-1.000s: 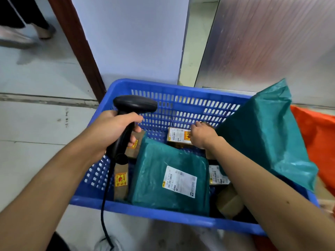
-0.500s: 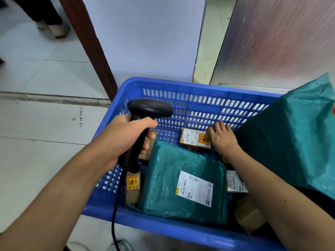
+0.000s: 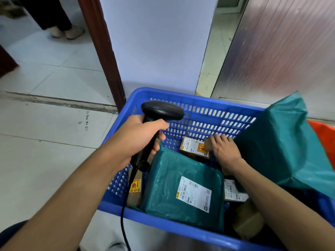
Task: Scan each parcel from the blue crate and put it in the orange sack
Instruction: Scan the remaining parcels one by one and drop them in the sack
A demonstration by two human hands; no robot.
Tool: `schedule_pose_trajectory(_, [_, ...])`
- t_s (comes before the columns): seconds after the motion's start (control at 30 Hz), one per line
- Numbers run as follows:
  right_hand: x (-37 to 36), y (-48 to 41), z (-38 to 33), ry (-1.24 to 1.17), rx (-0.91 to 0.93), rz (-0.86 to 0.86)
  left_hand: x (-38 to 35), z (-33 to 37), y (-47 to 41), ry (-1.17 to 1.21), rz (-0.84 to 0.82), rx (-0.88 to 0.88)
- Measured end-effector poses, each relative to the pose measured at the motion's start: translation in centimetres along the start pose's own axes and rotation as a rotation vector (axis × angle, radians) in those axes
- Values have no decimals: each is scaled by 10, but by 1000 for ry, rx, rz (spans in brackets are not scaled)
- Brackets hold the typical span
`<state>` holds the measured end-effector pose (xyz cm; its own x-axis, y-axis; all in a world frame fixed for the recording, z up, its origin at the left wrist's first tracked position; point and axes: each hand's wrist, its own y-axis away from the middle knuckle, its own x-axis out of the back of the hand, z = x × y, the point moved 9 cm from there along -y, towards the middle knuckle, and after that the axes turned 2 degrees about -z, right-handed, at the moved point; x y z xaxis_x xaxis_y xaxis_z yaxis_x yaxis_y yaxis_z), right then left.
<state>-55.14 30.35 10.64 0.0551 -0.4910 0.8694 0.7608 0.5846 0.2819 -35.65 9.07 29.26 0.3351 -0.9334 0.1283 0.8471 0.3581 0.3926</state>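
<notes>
Parcels are lying in the blue crate (image 3: 208,115): a teal parcel (image 3: 172,178) is sitting against the near rim and a labelled carton (image 3: 194,148) by the far wall. The right hand (image 3: 225,151) is resting palm down on a small brown parcel (image 3: 208,145) beside that carton; I cannot tell whether it is gripping. The left hand (image 3: 137,138) is clasping a black scanner (image 3: 163,110) over the crate's left side. A big teal bag (image 3: 282,145) is leaning over the right rim, with the orange sack (image 3: 324,136) showing beyond it.

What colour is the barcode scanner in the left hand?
The barcode scanner is black, seen best in the head view.
</notes>
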Motion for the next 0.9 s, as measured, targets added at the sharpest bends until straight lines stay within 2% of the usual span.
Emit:
schedule_pose_trajectory(0.2, [69,31,4,-75,-37,124,1,10,24,0,-25,-53])
schedule_pose_trajectory(0.37, [123,88,22,-425,-117,224,15,13,49,23,-10,-77])
schedule_pose_trajectory(0.57, [131,155,26,-763,-266,218,19,6,74,76,29,-72])
schedule_pose_trajectory(0.73, [146,204,15,-995,-256,268,16,-6,93,140,29,-64])
schedule_pose_trajectory(0.9, [143,247,12,-1235,-274,288,3,-17,120,94,-13,-69])
